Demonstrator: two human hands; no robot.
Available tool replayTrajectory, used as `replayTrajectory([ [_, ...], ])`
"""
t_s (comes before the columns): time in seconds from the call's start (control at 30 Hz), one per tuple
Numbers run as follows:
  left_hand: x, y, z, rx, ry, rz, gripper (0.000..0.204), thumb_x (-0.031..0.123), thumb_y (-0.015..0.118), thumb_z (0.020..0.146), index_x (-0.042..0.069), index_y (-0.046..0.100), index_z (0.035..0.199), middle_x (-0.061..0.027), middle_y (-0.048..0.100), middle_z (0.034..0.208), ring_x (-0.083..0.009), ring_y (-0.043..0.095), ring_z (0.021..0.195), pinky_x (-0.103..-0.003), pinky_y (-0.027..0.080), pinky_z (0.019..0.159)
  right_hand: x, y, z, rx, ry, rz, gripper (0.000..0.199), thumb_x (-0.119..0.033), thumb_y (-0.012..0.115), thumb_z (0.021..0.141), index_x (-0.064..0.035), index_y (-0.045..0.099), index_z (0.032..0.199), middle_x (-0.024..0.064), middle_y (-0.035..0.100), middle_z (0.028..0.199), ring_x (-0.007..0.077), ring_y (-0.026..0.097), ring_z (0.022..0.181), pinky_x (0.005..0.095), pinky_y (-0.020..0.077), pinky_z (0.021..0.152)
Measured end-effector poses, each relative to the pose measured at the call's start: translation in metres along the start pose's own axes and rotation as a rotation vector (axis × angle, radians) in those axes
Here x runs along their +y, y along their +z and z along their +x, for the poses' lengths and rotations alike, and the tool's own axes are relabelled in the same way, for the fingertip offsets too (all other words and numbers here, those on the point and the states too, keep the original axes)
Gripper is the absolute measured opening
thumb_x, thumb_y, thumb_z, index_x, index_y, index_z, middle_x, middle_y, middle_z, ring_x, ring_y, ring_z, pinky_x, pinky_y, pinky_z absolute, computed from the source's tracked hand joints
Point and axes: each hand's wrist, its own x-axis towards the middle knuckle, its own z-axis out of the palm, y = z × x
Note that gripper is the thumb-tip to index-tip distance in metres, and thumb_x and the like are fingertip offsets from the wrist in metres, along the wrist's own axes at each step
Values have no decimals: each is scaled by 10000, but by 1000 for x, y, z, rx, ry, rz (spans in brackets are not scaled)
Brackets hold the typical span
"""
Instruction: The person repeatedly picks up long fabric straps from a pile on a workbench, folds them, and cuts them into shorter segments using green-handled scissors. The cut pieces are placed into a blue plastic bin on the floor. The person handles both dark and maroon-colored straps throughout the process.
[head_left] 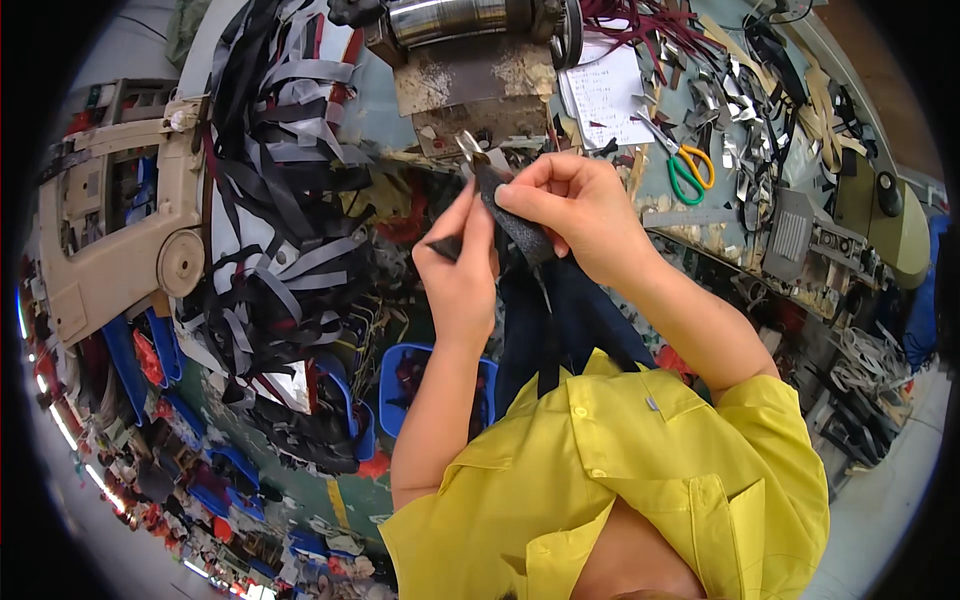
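Both of my hands are raised in front of my chest at the table's near edge, fingers closed around a dark grey strap (pixel 520 232). My left hand (pixel 464 258) pinches it from the left, thumb and fingertips near its upper end. From the right, my right hand (pixel 582 208) grips the strap between thumb and bent fingers. A shiny silver metal piece (pixel 467 146) shows at the strap's upper end; its exact shape is too small to tell. Below my hands the strap's lower part hangs over my lap.
A roller machine (pixel 460 22) stands ahead. Black and grey straps (pixel 275 190) heap at the left, beside a beige sewing machine (pixel 120 240). Scissors (pixel 684 170), a written sheet (pixel 608 95) and shiny scraps (pixel 745 110) lie right. A blue bin (pixel 392 425) sits below.
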Motion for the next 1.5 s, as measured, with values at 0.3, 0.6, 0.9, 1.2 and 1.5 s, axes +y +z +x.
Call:
replayTrajectory([
  [0.3, 8, 2, -33, -29, 253, 335, 227, 132, 591, 884, -46, 625, 1022, 42, 563, 717, 7, 395, 566, -165, 273, 481, 3, 8, -6, 67, -266, -165, 207, -185, 651, 824, 17, 627, 784, -28, 545, 612, 17, 440, 570, 195, 363, 506],
  [0.6, 18, 6, -51, -84, 189, 285, 91, 62, 632, 830, -23, 629, 864, 80, 492, 638, 40, 332, 489, -162, 213, 432, -4, 1, -20, 80, -344, -83, 215, -196, 621, 852, 16, 654, 862, -18, 574, 643, 28, 482, 589, 202, 386, 518],
  [0.9, 15, -3, -57, -97, 212, 409, 95, 63, 617, 835, -29, 620, 858, 66, 471, 586, 16, 337, 488, -174, 233, 438, -14, -2, -14, -18, -207, 75, 255, -225, 580, 870, 11, 638, 796, 19, 615, 667, 55, 554, 598, 205, 447, 529],
  [1.2, 16, -1, -40, -214, -310, 46, 208, 201, 533, 912, 14, 568, 997, -100, 647, 773, 8, 252, 360, -172, 171, 333, -7, -1, 8, 131, -315, -108, 242, -211, 559, 893, 15, 600, 815, 27, 611, 643, 58, 547, 542, 206, 446, 507],
  [1.5, -8, 15, 70, 23, -26, 213, 323, 327, 494, 933, 24, 573, 853, -58, 582, 608, -21, 279, 333, -201, 169, 324, 4, -38, 39, 103, -233, -75, 314, -214, 553, 905, -3, 516, 1134, 105, 652, 927, 137, 643, 732, 229, 506, 624],
])
